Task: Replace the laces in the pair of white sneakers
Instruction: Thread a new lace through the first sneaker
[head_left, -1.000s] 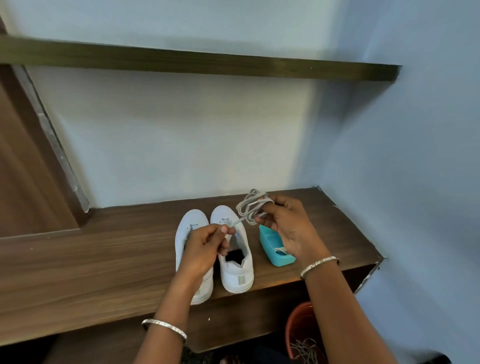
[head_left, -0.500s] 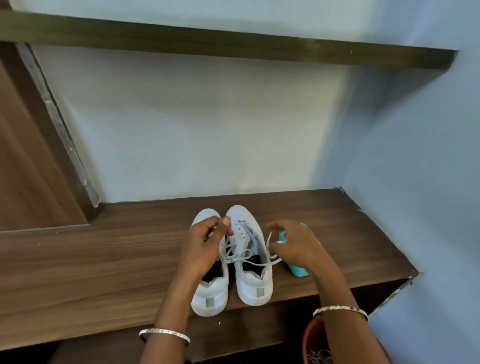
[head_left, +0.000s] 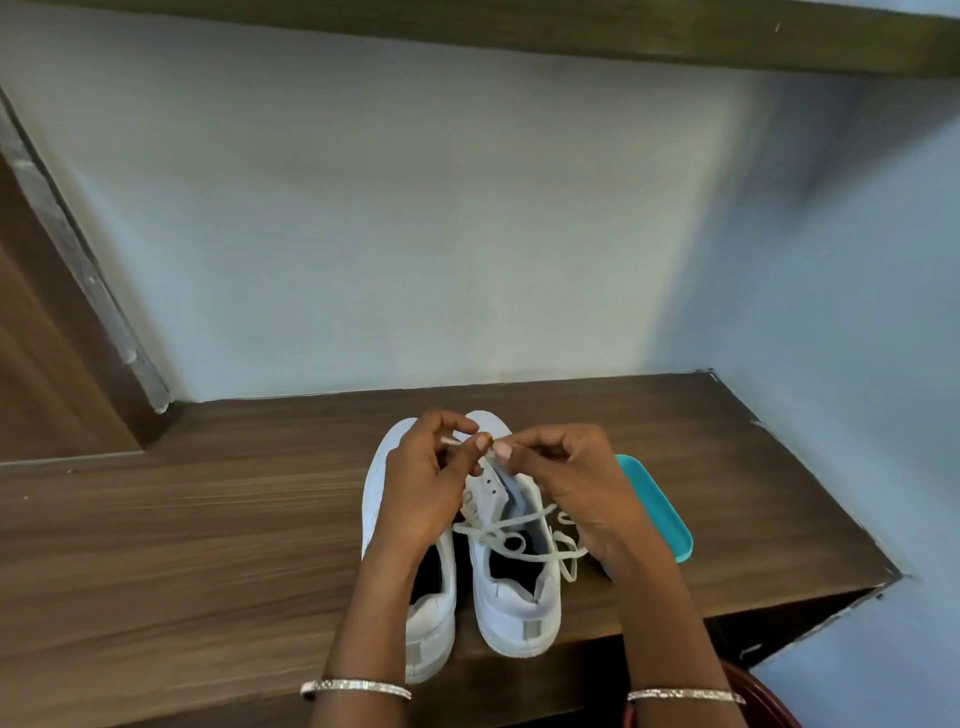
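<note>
A wooden shelf (head_left: 208, 545) carries two white sneakers, the left sneaker (head_left: 431, 634) and the right sneaker (head_left: 519, 613), side by side beneath the fingers. The left hand (head_left: 421, 493) and right hand (head_left: 576, 488) hover over the toes with fingers curled, each pinching one white lace (head_left: 519, 519). Its slack loops below the right palm, across the right sneaker's opening. Half a second earlier the hands were apart; now their fingertips meet. One teal tray (head_left: 660, 509) lies just outside the right hand. There are two bangles (head_left: 356, 690), one per wrist.
</note>
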